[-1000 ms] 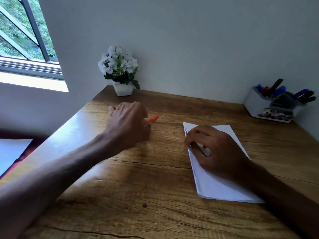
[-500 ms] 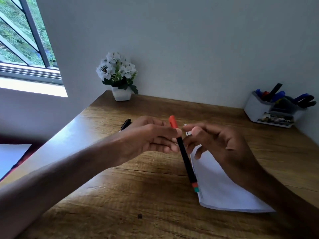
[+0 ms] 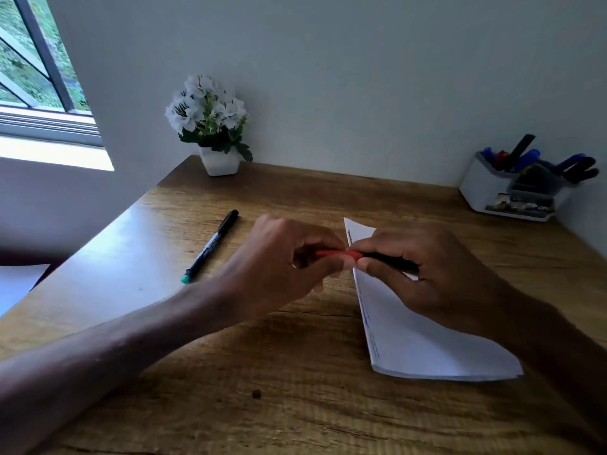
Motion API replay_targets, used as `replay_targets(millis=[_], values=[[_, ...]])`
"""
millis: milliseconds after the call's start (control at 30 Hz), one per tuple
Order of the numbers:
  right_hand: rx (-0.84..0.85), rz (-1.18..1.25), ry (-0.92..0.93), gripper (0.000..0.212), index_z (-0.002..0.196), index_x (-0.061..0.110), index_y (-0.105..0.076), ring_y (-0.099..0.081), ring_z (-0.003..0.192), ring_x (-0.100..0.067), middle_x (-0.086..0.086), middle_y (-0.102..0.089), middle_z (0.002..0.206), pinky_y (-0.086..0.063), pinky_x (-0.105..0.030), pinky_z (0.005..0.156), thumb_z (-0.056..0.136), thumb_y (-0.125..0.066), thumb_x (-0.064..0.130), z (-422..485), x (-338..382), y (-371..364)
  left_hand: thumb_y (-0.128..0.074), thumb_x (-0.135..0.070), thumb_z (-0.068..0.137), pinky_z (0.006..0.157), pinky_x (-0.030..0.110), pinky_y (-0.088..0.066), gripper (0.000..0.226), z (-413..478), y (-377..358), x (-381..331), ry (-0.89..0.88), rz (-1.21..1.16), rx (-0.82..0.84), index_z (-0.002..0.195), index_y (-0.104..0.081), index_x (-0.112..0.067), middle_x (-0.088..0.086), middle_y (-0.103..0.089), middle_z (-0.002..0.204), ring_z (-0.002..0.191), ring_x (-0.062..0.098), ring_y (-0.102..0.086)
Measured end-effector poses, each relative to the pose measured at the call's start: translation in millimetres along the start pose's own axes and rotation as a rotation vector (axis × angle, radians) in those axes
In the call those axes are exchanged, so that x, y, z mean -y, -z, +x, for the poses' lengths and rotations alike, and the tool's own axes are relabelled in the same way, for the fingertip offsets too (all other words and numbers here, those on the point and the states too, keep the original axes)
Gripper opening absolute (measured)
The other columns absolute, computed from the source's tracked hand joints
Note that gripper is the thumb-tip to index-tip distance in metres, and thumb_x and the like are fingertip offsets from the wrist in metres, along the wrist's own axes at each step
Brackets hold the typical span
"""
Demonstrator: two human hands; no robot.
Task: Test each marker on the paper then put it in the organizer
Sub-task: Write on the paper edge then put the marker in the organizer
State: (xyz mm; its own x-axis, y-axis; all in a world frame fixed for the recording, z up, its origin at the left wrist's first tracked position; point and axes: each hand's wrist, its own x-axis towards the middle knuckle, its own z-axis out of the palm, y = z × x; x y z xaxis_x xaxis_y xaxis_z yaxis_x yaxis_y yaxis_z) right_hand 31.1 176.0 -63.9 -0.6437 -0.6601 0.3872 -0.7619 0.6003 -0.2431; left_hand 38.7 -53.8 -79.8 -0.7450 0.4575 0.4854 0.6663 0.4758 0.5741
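I hold a black marker with a red cap (image 3: 341,255) level between both hands, just above the table's middle. My left hand (image 3: 289,257) grips the red cap end. My right hand (image 3: 423,270) grips the black barrel, which is mostly hidden by its fingers. Under my right hand lies the white paper (image 3: 423,343) with faint marks along its left edge. A second black marker with a green end (image 3: 210,247) lies on the wood to the left. The white organizer (image 3: 486,188) at the back right holds several markers.
A white pot of white flowers (image 3: 213,126) stands at the back of the wooden table (image 3: 262,372), against the wall. A window is at the upper left. The table's left edge runs diagonally.
The red-capped marker has swung from upright to level. My left hand has shifted onto its cap and my right hand onto the barrel. The view has tilted, bringing the green-ended marker fully into sight.
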Motion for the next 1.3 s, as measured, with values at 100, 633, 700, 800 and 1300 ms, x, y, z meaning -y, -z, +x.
replay_targets(millis=[100, 633, 700, 800, 1300], values=[[-0.045, -0.092, 0.038, 0.025, 0.114, 0.023, -0.076, -0.051, 0.062, -0.003, 0.011, -0.068, 0.076, -0.038, -0.022, 0.054, 0.095, -0.061, 0.028, -1.5, -0.7, -1.4, -0.067, -0.037, 0.094, 0.056, 0.026, -0.058, 0.028, 2.3, -1.0, -0.7, -0.062, 0.025, 0.022, 0.112, -0.078, -0.018, -0.010, -0.076, 0.084, 0.064, 0.002, -0.071], [-0.200, 1.029, -0.415, 0.032, 0.118, 0.010, -0.064, -0.059, 0.075, -0.017, -0.010, -0.067, 0.091, -0.047, -0.025, 0.052, 0.103, -0.037, -0.001, -3.9, -32.1, 28.7, -0.037, -0.026, 0.111, 0.052, 0.025, -0.036, 0.023, -1.6, -1.6, 12.9, 0.045, 0.085, 0.006, 0.097, -0.045, -0.010, 0.003, -0.052, 0.071, 0.058, 0.015, -0.047], [-0.210, 1.036, -0.395, 0.026, 0.119, 0.006, -0.065, -0.064, 0.079, -0.016, -0.009, -0.070, 0.092, -0.050, -0.023, 0.054, 0.095, -0.056, 0.010, -5.9, -32.9, 29.9, -0.044, -0.032, 0.109, 0.050, 0.021, -0.032, 0.029, -0.6, -0.8, 8.5, 0.050, 0.073, -0.013, 0.094, -0.044, -0.007, -0.002, -0.046, 0.068, 0.055, 0.012, -0.041], [-0.189, 0.786, -0.399, 0.032, 0.106, 0.003, -0.067, -0.064, 0.066, -0.019, -0.008, -0.071, 0.078, -0.050, -0.024, 0.047, 0.080, -0.070, 0.021, -8.5, -26.6, 17.1, -0.055, -0.051, 0.100, 0.056, 0.014, -0.035, 0.038, -1.2, -0.4, 6.9, 0.014, 0.109, 0.047, 0.100, -0.044, -0.015, -0.011, -0.047, 0.081, 0.064, 0.005, -0.045], [0.166, 0.815, -0.507, 0.025, 0.104, 0.002, -0.076, -0.077, 0.080, -0.030, -0.015, -0.079, 0.091, -0.065, -0.034, 0.069, 0.080, -0.071, 0.008, -12.0, -5.0, 10.5, -0.069, -0.082, 0.067, 0.107, 0.016, -0.033, 0.100, -8.0, -16.9, 0.8, 0.131, 0.217, 0.418, 0.135, -0.026, -0.024, -0.015, -0.035, 0.140, 0.128, -0.002, -0.033]])
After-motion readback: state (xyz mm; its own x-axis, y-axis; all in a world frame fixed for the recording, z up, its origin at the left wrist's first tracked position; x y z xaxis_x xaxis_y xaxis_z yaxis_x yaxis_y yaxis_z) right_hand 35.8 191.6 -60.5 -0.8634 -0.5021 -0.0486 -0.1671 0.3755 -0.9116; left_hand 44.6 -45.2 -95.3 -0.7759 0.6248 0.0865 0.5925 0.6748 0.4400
